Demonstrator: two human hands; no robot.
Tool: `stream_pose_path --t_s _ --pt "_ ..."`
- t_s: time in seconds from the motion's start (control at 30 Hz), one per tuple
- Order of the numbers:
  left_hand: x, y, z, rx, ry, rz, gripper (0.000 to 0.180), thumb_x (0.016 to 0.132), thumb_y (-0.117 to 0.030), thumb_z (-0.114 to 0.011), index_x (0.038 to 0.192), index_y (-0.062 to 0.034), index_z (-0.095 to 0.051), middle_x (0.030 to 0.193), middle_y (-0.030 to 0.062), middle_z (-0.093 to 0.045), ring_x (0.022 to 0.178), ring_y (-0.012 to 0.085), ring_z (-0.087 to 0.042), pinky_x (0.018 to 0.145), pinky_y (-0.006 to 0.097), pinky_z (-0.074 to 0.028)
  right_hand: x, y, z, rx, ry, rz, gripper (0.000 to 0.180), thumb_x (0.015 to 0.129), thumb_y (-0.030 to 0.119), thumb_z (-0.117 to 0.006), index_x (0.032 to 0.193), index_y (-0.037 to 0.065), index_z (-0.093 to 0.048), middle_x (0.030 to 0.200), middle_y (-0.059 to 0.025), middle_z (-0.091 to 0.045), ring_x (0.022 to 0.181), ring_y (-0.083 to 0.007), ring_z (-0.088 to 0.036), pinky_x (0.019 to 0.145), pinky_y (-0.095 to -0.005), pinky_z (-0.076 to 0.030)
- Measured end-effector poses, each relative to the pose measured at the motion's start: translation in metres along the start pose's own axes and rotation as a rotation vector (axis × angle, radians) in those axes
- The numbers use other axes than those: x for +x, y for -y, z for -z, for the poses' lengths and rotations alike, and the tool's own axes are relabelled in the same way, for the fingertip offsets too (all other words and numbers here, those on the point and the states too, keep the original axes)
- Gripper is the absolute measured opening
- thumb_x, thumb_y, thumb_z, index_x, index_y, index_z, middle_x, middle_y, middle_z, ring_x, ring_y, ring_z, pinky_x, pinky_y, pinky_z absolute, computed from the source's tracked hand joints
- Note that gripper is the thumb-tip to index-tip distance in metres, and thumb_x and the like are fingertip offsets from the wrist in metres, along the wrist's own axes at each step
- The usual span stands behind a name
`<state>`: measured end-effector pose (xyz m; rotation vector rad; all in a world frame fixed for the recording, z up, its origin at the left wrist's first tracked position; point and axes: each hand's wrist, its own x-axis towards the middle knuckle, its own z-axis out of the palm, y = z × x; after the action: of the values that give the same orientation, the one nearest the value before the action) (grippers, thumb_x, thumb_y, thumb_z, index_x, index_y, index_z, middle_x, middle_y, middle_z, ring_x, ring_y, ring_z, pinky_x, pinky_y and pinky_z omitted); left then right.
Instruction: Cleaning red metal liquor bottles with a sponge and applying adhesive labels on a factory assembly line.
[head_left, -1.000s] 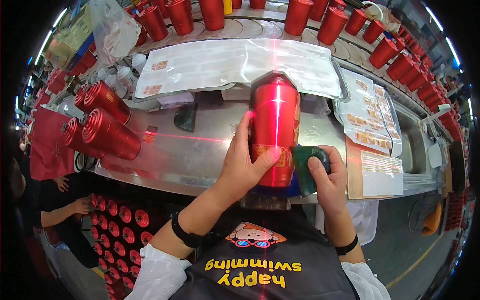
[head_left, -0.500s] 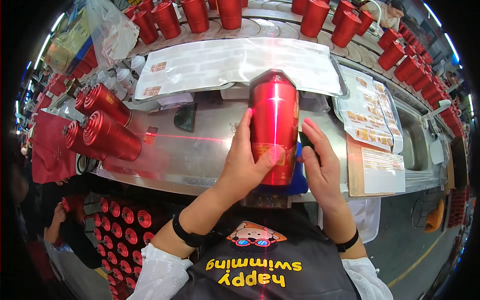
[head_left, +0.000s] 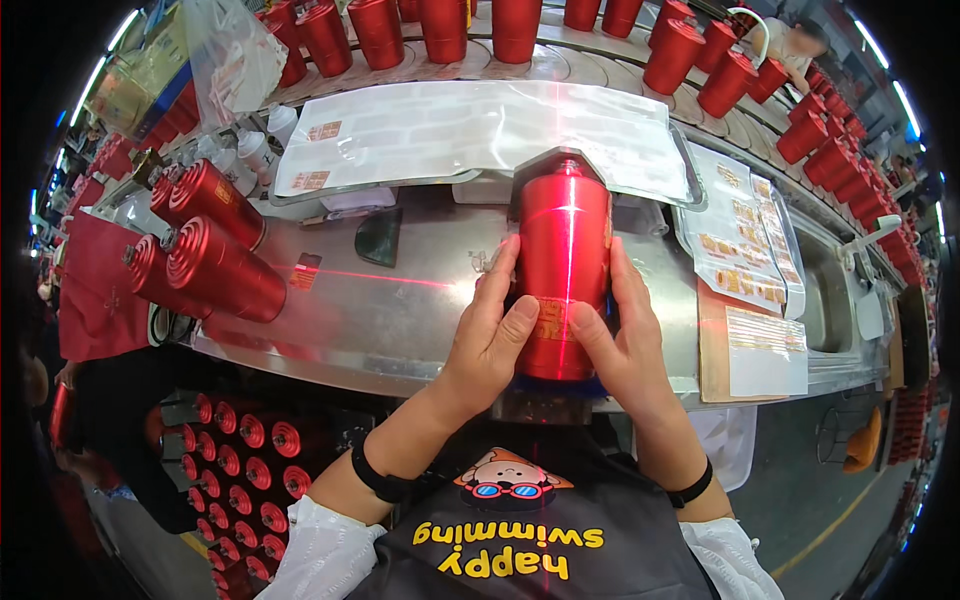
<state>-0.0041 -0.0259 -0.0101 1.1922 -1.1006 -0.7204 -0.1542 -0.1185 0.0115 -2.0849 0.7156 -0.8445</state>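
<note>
A red metal bottle [head_left: 562, 250] lies lengthwise on the steel workbench [head_left: 420, 320], crossed by red laser lines. My left hand [head_left: 490, 335] presses its left side, thumb on a small gold label near the bottle's near end. My right hand [head_left: 625, 340] clasps the right side, its thumb meeting the same label. Both hands grip the bottle between them.
Three red bottles [head_left: 215, 255] lie stacked at the bench's left. Sheets of labels [head_left: 470, 130] and sticker sheets [head_left: 740, 250] lie behind and to the right. Rows of upright red bottles [head_left: 440, 25] run along the curved conveyor at the back. More red bottles sit in a rack [head_left: 240, 470] below.
My right hand let go of a dark green object and came up onto the bottle's right side. My left hand stays on the bottle.
</note>
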Motion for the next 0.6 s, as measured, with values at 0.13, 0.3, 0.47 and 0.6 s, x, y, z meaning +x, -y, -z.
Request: stream_pose_path --t_s 0.13,0.3,0.47,0.6 --pt "0.000 0.001 0.001 -0.015 0.010 -0.001 0.062 0.101 -0.028 -0.043 0.144 0.0112 -0.022 0.148 0.0262 -0.030 0.140 0.0322 -0.028 0.113 0.038 -0.022 0.000 -0.001 0.001 0.009 0.006 -0.026 0.079 0.090 0.034 -0.062 0.141 -0.012 -0.025 0.141 -0.0289 -0.037 0.127 -0.0393 -0.038 0.108 -0.0448 -0.029" --pt "-0.001 0.001 0.001 -0.007 0.024 0.019 0.062 0.101 -0.026 -0.043 0.144 0.0114 -0.021 0.149 0.0262 -0.028 0.141 0.0323 -0.026 0.114 0.038 -0.020 -0.002 0.013 -0.008 -0.155 -0.043 0.030 0.082 0.086 0.031 -0.064 0.140 -0.015 -0.023 0.138 -0.0319 -0.036 0.126 -0.0430 -0.035 0.107 -0.0478 -0.029" --pt "-0.001 0.002 0.001 0.017 0.035 0.024 0.061 0.100 -0.024 -0.043 0.145 0.0109 -0.019 0.150 0.0268 -0.025 0.142 0.0327 -0.023 0.115 0.038 -0.018 -0.002 0.006 -0.009 -0.135 -0.042 0.027 0.083 0.085 0.030 -0.064 0.140 -0.015 -0.022 0.138 -0.0327 -0.036 0.125 -0.0444 -0.034 0.107 -0.0486 -0.027" --pt "-0.001 0.002 0.001 0.016 0.030 0.038 0.061 0.100 -0.024 -0.043 0.145 0.0110 -0.019 0.151 0.0274 -0.023 0.143 0.0328 -0.021 0.115 0.038 -0.017 -0.001 0.006 -0.005 -0.112 -0.019 0.033 0.079 0.088 0.031 -0.061 0.141 -0.015 -0.023 0.140 -0.0322 -0.034 0.127 -0.0433 -0.034 0.108 -0.0478 -0.025"
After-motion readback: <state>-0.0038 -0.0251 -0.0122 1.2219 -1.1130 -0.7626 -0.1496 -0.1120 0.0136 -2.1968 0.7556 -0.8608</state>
